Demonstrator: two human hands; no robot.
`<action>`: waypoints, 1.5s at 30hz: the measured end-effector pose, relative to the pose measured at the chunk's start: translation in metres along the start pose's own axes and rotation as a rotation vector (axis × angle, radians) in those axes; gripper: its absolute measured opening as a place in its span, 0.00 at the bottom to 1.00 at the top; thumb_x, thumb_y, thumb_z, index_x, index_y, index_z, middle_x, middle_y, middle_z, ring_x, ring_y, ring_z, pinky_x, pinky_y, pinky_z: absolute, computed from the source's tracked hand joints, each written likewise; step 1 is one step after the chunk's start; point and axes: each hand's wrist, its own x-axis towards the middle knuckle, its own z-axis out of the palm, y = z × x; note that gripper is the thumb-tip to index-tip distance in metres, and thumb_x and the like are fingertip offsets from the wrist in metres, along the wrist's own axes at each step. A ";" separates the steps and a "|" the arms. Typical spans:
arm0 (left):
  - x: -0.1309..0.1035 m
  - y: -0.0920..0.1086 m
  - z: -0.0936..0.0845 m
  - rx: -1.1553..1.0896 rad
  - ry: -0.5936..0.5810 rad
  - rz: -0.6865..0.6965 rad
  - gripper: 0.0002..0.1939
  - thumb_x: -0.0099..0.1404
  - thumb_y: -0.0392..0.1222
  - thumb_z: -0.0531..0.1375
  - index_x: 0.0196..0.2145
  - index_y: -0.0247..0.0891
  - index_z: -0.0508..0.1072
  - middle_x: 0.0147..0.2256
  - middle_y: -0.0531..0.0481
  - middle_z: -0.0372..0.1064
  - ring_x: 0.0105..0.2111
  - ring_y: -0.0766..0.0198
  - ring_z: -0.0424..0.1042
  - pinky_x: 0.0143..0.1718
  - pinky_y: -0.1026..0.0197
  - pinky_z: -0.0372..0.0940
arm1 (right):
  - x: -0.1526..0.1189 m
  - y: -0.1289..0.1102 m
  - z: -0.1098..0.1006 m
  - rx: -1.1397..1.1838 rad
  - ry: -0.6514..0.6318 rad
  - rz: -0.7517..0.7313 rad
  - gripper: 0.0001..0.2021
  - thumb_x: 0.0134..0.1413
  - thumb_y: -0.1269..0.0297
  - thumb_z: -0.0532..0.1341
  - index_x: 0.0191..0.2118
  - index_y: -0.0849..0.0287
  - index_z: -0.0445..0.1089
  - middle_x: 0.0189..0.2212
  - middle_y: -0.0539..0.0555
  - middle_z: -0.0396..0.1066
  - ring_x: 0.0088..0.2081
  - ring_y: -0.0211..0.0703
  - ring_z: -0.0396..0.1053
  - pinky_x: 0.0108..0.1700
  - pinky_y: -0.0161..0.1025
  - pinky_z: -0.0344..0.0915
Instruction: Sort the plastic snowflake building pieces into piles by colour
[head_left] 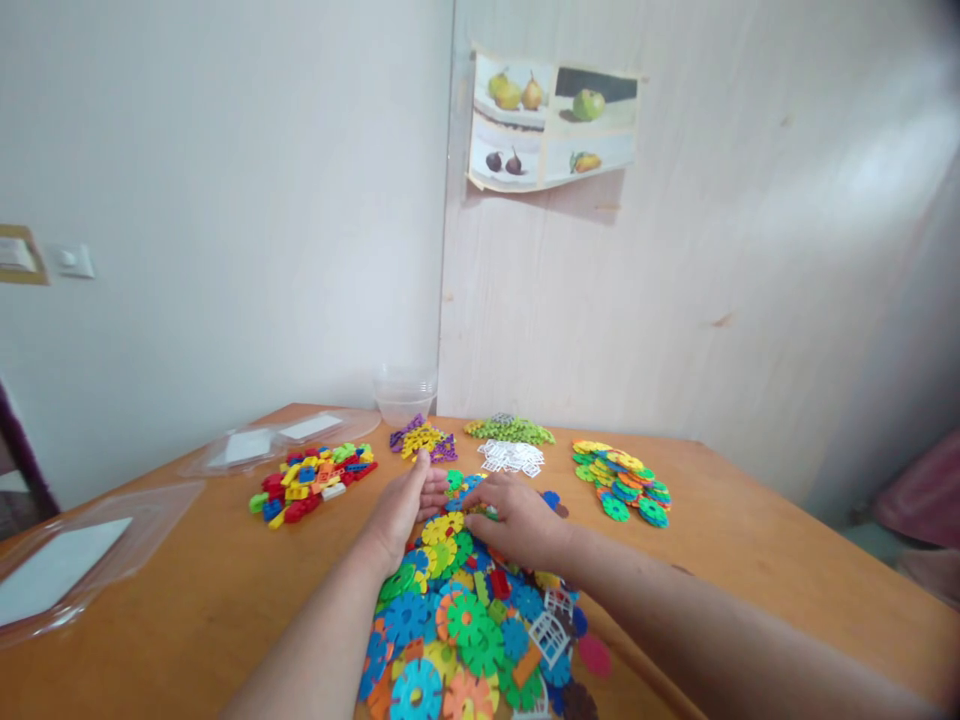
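Note:
A large mixed pile (pixel 450 640) of plastic building pieces spreads before me, mostly notched snowflake discs with some bricks and white window frames. Along its far left side stands my left hand (pixel 411 500), thumb up and fingers loosely stretched, holding nothing that I can see. My right hand (pixel 519 515) lies palm down over the pile's far part. Its fingers are bent and touch the pieces, with thumb and fingers apart; a bit of a disc shows between them. What lies beneath the palm is hidden.
Sorted heaps stand farther back: colourful bricks (pixel 315 480), purple and yellow pieces (pixel 425 440), green pieces (pixel 514 430), white frames (pixel 511 457) and discs (pixel 622 480). A clear tub (pixel 405 393) stands by the wall. Clear plastic lids (pixel 169 510) lie at left. A person's hand (pixel 934 572) shows at far right.

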 end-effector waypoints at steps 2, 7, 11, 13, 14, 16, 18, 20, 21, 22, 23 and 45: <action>0.000 -0.001 0.001 -0.014 -0.002 0.000 0.40 0.59 0.73 0.52 0.46 0.31 0.75 0.43 0.36 0.76 0.40 0.54 0.76 0.45 0.53 0.69 | 0.007 -0.007 0.004 -0.030 -0.019 -0.041 0.12 0.59 0.57 0.60 0.44 0.54 0.76 0.40 0.55 0.73 0.45 0.46 0.68 0.50 0.41 0.60; -0.002 0.002 0.003 -0.050 0.024 -0.019 0.38 0.59 0.72 0.54 0.45 0.33 0.75 0.46 0.37 0.75 0.39 0.56 0.76 0.42 0.56 0.70 | 0.016 -0.022 0.012 -0.116 -0.109 -0.025 0.20 0.58 0.47 0.58 0.50 0.49 0.74 0.45 0.56 0.73 0.47 0.51 0.67 0.50 0.46 0.59; -0.003 0.005 0.005 -0.084 0.034 -0.041 0.38 0.58 0.72 0.55 0.47 0.34 0.74 0.48 0.38 0.74 0.41 0.54 0.76 0.39 0.57 0.69 | 0.019 -0.030 0.018 -0.153 -0.112 0.063 0.19 0.55 0.47 0.60 0.44 0.54 0.77 0.42 0.57 0.73 0.46 0.52 0.67 0.48 0.46 0.60; -0.002 0.005 0.005 -0.101 0.034 -0.031 0.38 0.58 0.72 0.56 0.47 0.33 0.74 0.49 0.38 0.73 0.41 0.54 0.76 0.40 0.57 0.69 | 0.019 -0.031 0.020 -0.149 -0.092 0.080 0.16 0.54 0.52 0.61 0.42 0.55 0.77 0.42 0.57 0.74 0.46 0.51 0.68 0.48 0.44 0.60; -0.002 0.005 0.005 -0.105 0.034 -0.024 0.38 0.58 0.72 0.56 0.46 0.33 0.75 0.49 0.38 0.73 0.41 0.55 0.76 0.40 0.57 0.69 | 0.019 -0.032 0.020 -0.144 -0.084 0.084 0.15 0.53 0.54 0.61 0.42 0.55 0.77 0.41 0.57 0.74 0.45 0.51 0.68 0.47 0.43 0.60; -0.001 0.004 0.005 -0.105 0.033 -0.014 0.37 0.57 0.72 0.56 0.45 0.33 0.75 0.50 0.38 0.72 0.40 0.55 0.76 0.41 0.57 0.69 | 0.020 -0.031 0.021 -0.141 -0.074 0.087 0.13 0.52 0.58 0.61 0.41 0.55 0.77 0.41 0.56 0.75 0.45 0.50 0.68 0.47 0.42 0.60; 0.000 0.003 0.005 -0.105 0.030 -0.014 0.37 0.57 0.72 0.56 0.45 0.33 0.75 0.50 0.39 0.72 0.40 0.56 0.76 0.41 0.56 0.68 | 0.020 -0.030 0.021 -0.155 -0.075 0.099 0.12 0.52 0.61 0.59 0.40 0.54 0.78 0.40 0.56 0.75 0.44 0.49 0.68 0.46 0.42 0.60; 0.000 0.002 0.005 -0.117 0.027 -0.022 0.36 0.57 0.72 0.57 0.44 0.33 0.75 0.49 0.39 0.73 0.40 0.56 0.75 0.40 0.57 0.68 | 0.019 -0.029 0.020 -0.174 -0.079 0.118 0.12 0.52 0.64 0.58 0.39 0.53 0.78 0.40 0.55 0.75 0.43 0.49 0.68 0.45 0.42 0.59; 0.000 0.002 0.005 -0.127 0.026 -0.027 0.36 0.57 0.71 0.57 0.45 0.33 0.75 0.48 0.39 0.73 0.39 0.56 0.75 0.40 0.57 0.68 | 0.019 -0.029 0.020 -0.178 -0.078 0.125 0.12 0.52 0.64 0.58 0.39 0.53 0.78 0.39 0.55 0.75 0.43 0.49 0.68 0.45 0.42 0.59; -0.001 0.003 0.006 -0.140 0.023 -0.032 0.36 0.57 0.71 0.57 0.45 0.33 0.74 0.47 0.39 0.74 0.39 0.56 0.75 0.40 0.57 0.68 | 0.019 -0.029 0.019 -0.176 -0.075 0.127 0.12 0.52 0.64 0.58 0.39 0.53 0.78 0.39 0.55 0.75 0.43 0.49 0.68 0.44 0.42 0.59; -0.001 0.003 0.006 -0.153 0.022 -0.038 0.36 0.58 0.71 0.57 0.45 0.33 0.74 0.46 0.39 0.74 0.39 0.56 0.75 0.40 0.57 0.68 | 0.019 -0.030 0.019 -0.170 -0.069 0.124 0.12 0.52 0.62 0.58 0.38 0.53 0.78 0.39 0.55 0.75 0.42 0.49 0.68 0.44 0.41 0.58; -0.014 0.022 0.013 -0.389 -0.053 -0.106 0.32 0.63 0.68 0.55 0.48 0.35 0.72 0.53 0.39 0.68 0.47 0.55 0.71 0.43 0.57 0.69 | 0.019 -0.036 0.030 -0.139 0.021 0.240 0.12 0.48 0.54 0.62 0.35 0.55 0.74 0.42 0.56 0.72 0.47 0.54 0.64 0.46 0.45 0.58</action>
